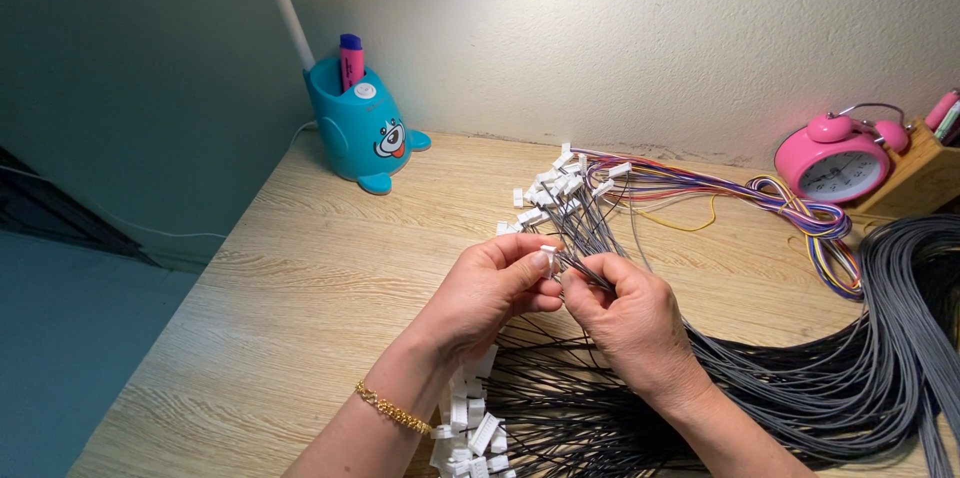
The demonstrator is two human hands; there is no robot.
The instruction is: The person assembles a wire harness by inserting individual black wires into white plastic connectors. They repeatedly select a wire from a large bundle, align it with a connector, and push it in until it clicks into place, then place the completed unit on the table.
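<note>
white connector [547, 253] pinched between left hand [487, 290], right hand [628, 315] fingertips

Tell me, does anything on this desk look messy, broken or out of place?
Nothing looks broken or spilled. The grey cables sprawl loosely and the coloured wires curl across the desk. Both hands, left and right, pinch one white connector on thin wires.

Hands [560, 303] pinching white connector [547, 254], wires [585, 273]
</note>
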